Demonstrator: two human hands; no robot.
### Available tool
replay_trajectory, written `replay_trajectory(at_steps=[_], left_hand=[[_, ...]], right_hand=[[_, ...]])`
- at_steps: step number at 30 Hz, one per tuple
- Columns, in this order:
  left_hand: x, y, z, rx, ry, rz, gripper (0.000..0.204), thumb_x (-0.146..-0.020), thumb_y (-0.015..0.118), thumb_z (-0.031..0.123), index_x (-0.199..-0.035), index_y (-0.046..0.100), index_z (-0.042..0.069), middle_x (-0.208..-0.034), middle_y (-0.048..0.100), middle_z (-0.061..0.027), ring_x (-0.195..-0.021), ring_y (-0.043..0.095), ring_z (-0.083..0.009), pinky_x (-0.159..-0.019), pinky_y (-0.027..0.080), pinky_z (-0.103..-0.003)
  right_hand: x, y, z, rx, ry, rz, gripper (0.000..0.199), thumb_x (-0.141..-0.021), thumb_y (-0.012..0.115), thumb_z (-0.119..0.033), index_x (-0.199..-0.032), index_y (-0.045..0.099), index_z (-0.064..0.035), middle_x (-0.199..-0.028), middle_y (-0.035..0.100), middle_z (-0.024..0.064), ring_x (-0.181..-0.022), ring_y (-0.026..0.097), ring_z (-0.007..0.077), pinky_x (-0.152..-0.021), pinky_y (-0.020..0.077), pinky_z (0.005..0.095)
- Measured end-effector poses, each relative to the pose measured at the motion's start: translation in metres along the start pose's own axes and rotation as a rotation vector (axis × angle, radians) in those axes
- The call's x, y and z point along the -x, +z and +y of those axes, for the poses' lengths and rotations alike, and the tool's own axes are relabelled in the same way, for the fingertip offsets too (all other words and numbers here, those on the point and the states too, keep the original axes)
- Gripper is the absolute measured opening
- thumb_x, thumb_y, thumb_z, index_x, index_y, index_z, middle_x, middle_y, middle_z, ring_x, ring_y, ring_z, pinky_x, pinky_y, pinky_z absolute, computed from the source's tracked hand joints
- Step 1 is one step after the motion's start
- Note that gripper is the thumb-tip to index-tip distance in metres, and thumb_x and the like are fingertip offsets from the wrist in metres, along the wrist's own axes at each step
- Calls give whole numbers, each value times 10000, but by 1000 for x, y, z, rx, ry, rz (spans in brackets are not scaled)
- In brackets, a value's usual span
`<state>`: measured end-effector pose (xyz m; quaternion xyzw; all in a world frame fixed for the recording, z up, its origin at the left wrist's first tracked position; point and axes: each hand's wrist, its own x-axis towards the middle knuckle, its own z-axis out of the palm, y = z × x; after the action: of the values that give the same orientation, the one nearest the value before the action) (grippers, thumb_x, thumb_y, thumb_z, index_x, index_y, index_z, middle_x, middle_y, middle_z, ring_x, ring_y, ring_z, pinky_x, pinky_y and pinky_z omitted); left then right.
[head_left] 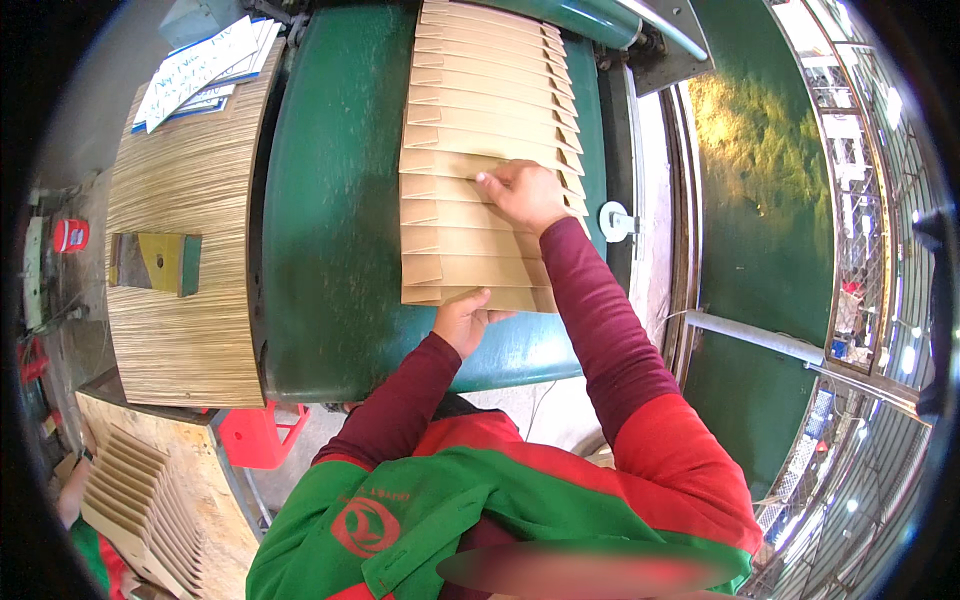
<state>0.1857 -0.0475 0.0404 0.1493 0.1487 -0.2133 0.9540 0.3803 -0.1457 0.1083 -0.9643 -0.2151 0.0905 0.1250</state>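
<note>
A broad green conveyor belt (335, 200) fills the scene from 9 to 12 o'clock, with a worker in a green and red jacket (560, 500) at its near end, at 6 o'clock. A tall green panel (755, 410), lit yellow in its upper part, stands at 3 o'clock. From 9 to 10 o'clock, beside the belt, runs a tan, finely striped surface (190, 335). On the belt, at 12 o'clock, lies a long overlapping row of folded brown cardboard pieces (490, 243), its near end at the centre of the dial. At 8 o'clock, far out, a fanned cardboard stack (145, 505) rests by a co-worker's green and red sleeve (88, 550). White papers (205, 70) lie at 10 o'clock.

The worker's right hand (527, 192), at 1 o'clock, rests over the row with fingers curled; whether they pinch a flap cannot be told. The left hand (465, 322), just below centre, grasps the near edge of the row, thumb on top and fingers beneath.

A red plastic stool (265, 437) stands at 8 o'clock, a yellow and green block (160, 263) at 9, a white disc (617, 222) at 2. Smallest, a red bucket (71, 236), sits far out at 9.
</note>
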Motion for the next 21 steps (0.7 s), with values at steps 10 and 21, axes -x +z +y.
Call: replay_trajectory(at_steps=[10, 21], left_hand=[[-9, 15, 4, 21, 48, -25, 396, -928, 485, 93, -1315, 428, 26, -1302, 522, -112, -1176, 529, -308, -964, 425, -563], [8, -10, -4, 28, -39, 32, 408, -884, 553, 28, -1282, 463, 39, -1290, 523, -128, -1184, 518, -321, -953, 439, -562]], right_hand=[[-87, 6, 20, -60, 272, -103, 511, -853, 507, -545, -1110, 648, -127, -990, 688, 130, -957, 637, 308, -862, 475, 399], [-95, 47, 56, 141, 74, 28, 872, -801, 438, -727, -1455, 319, -162, -1527, 255, 91, -1423, 193, 250, -1122, 162, 492]])
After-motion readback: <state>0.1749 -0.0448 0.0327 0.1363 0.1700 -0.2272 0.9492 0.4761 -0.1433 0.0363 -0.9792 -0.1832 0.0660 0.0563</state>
